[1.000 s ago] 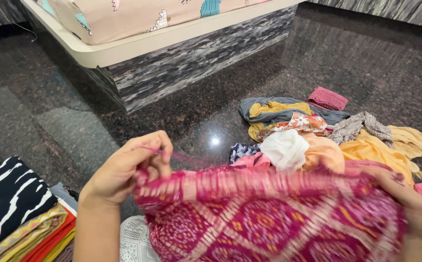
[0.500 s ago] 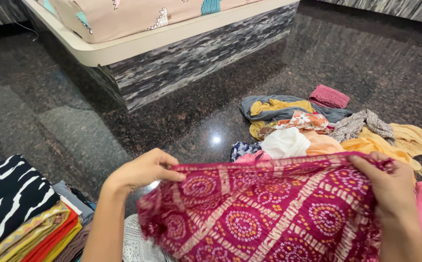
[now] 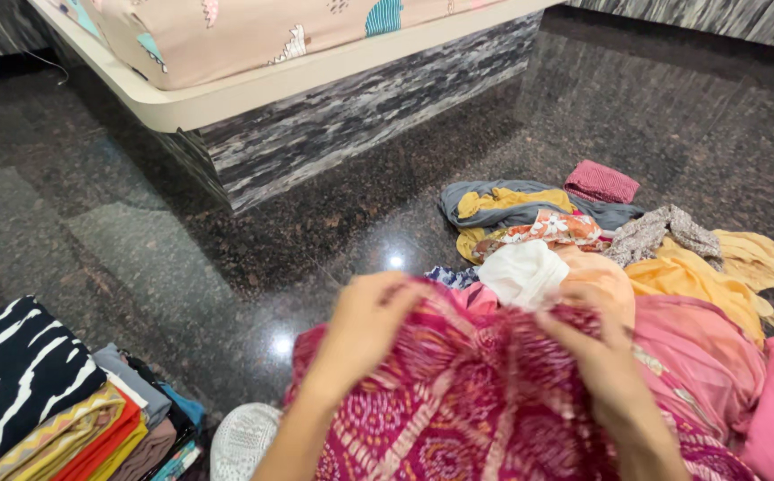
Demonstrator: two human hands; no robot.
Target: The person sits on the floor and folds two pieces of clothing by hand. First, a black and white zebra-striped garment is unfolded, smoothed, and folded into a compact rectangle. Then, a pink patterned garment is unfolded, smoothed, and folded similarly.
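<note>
- We see the left hand (image 3: 371,328) reaching in from the lower middle, forearm angled up and to the right, fingers curled down over the top edge of a pink patterned cloth (image 3: 476,401) and closed on a bunch of it.
- The right hand (image 3: 602,361) comes in from the lower right, its back toward us, fingers bent and pinching the same top edge; the fabric gathers into ridges between the two hands.
- Both hands sit close together, near the middle of the cloth's upper edge.
- The cloth is deep magenta with pale cream lines and round dotted motifs; it is crumpled and hangs in front of us, low in the view, covering the forearms in part.
- Just behind it on the dark polished floor (image 3: 182,240) lies a loose heap of clothes (image 3: 636,249): white, peach, yellow, grey and pink pieces.
- At lower left stands a stack of folded clothes (image 3: 57,419), a black-and-white striped piece on its left side.
- A low bed platform (image 3: 333,116) with a printed sheet fills the top.
</note>
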